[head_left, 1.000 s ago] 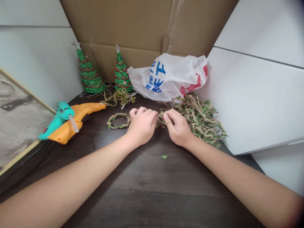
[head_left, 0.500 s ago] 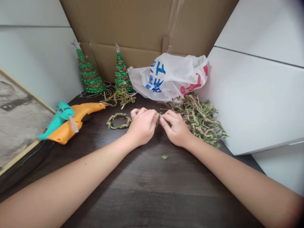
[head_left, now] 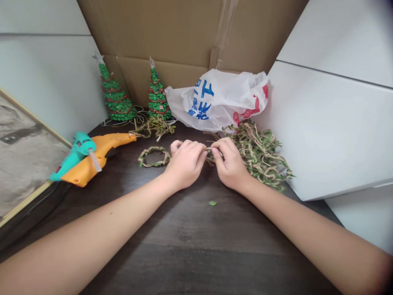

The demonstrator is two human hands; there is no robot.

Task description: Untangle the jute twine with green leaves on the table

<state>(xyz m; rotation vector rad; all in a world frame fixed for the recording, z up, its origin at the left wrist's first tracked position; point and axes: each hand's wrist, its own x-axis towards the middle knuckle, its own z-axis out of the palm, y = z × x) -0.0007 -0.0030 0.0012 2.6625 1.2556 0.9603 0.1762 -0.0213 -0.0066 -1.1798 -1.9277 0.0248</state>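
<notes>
Both my hands pinch one short stretch of leafy twine (head_left: 209, 150) between them, above the middle of the table. My left hand (head_left: 186, 164) is closed on one part, its knuckles hiding most of what it holds. Thumb and forefinger of my right hand (head_left: 229, 166) grip the twine a little to the right. A small wreath (head_left: 153, 157) of braided twine and green leaves lies flat, just left of my left hand. Beside and behind my right hand is a tangled heap of leafy twine (head_left: 260, 155).
A teal and orange glue gun (head_left: 89, 157) lies at left, near a framed board (head_left: 27, 151). Two small green Christmas trees (head_left: 116, 96) and a white plastic bag (head_left: 217, 98) stand before the cardboard (head_left: 172, 37). One loose leaf (head_left: 212, 203) lies on the dark table (head_left: 196, 246).
My right hand has drawn slightly to the right, away from my left. More of the twine now shows between my fingertips.
</notes>
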